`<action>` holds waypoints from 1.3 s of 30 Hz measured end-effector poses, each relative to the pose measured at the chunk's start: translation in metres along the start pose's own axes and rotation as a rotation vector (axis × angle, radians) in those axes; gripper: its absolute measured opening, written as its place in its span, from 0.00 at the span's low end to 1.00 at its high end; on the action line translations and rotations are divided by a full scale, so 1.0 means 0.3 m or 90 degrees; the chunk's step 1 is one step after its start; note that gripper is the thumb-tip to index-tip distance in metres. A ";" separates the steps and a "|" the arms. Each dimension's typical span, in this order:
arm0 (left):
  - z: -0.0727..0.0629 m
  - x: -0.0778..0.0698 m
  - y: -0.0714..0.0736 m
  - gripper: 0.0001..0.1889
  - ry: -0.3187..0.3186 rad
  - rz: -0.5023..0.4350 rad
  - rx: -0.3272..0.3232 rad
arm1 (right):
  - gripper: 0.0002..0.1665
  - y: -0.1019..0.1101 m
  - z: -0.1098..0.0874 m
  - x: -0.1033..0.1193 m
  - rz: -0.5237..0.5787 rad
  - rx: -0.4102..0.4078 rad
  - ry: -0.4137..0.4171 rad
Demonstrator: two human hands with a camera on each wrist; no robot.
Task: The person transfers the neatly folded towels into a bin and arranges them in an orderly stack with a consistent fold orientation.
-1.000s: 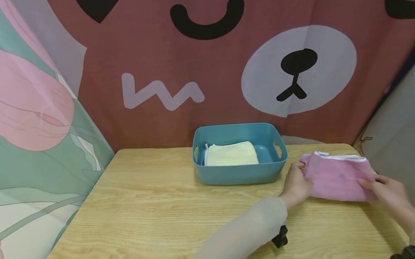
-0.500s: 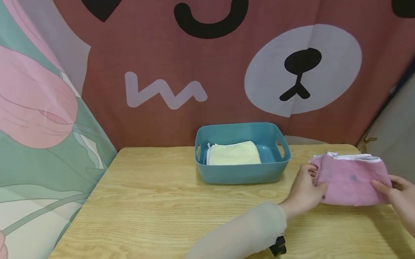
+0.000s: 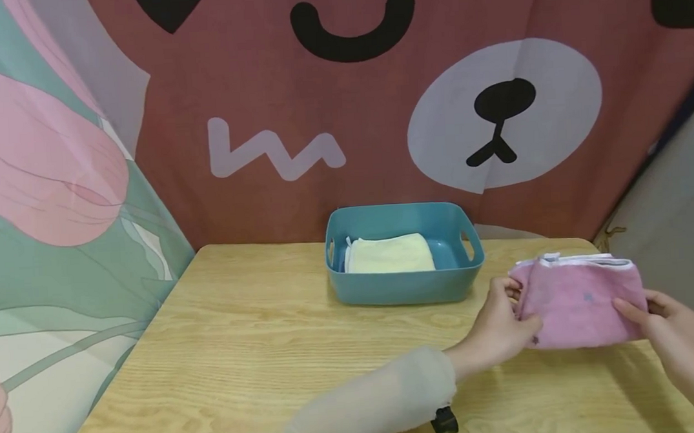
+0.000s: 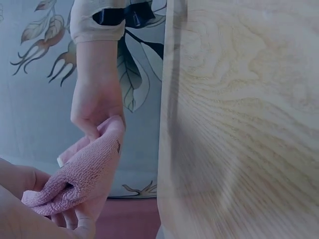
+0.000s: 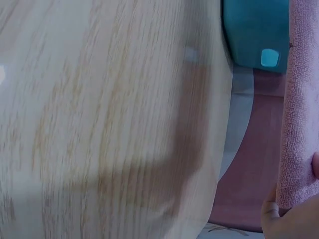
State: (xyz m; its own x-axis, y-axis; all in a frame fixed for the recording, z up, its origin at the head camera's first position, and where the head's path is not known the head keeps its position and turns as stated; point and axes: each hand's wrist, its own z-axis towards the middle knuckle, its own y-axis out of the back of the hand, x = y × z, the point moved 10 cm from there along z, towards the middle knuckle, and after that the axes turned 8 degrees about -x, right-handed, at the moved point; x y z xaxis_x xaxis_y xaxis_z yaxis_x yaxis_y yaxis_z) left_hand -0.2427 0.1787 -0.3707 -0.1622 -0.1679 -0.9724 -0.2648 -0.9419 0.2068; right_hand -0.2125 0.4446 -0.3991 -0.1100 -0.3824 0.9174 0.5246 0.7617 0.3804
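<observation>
A folded pink towel with white edging is held up over the right part of the table in the head view. My left hand grips its left side, thumb on the front face. On the opposite side, my right hand pinches the towel between thumb and fingers. The left wrist view shows the pink towel end-on, stretched between my left hand and right hand. Part of my right hand appears beside the towel in the right wrist view.
A teal basket with side handle holes stands near the table's back edge, left of the towel. Inside lies a folded pale yellow towel. Behind the wooden table hangs a curtain printed with a bear face.
The pink towel and both hands have shifted slightly right and nearer to me overall, with a small move back left lately. My left thumb has come onto the towel's front.
</observation>
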 end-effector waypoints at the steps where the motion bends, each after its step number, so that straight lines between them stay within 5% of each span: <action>1: -0.005 -0.001 0.007 0.25 0.000 -0.005 0.002 | 0.18 -0.001 -0.006 0.006 -0.001 0.001 0.005; 20: -0.066 -0.003 0.180 0.23 0.008 -0.047 0.054 | 0.11 -0.093 -0.074 0.116 -0.096 0.038 0.074; 29: -0.066 0.007 0.260 0.22 0.011 -0.098 0.062 | 0.11 -0.160 -0.107 0.171 -0.070 0.089 0.127; 39: -0.090 0.023 0.357 0.22 0.001 -0.077 0.048 | 0.09 -0.230 -0.151 0.215 -0.036 0.114 0.116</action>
State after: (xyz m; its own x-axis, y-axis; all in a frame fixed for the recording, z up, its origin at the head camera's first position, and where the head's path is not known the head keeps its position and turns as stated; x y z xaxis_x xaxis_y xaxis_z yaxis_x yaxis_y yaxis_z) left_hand -0.2466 0.0690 -0.3581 -0.1235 -0.0546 -0.9908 -0.3531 -0.9307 0.0953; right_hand -0.2176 0.3437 -0.3715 0.0271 -0.5025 0.8641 0.3628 0.8104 0.4600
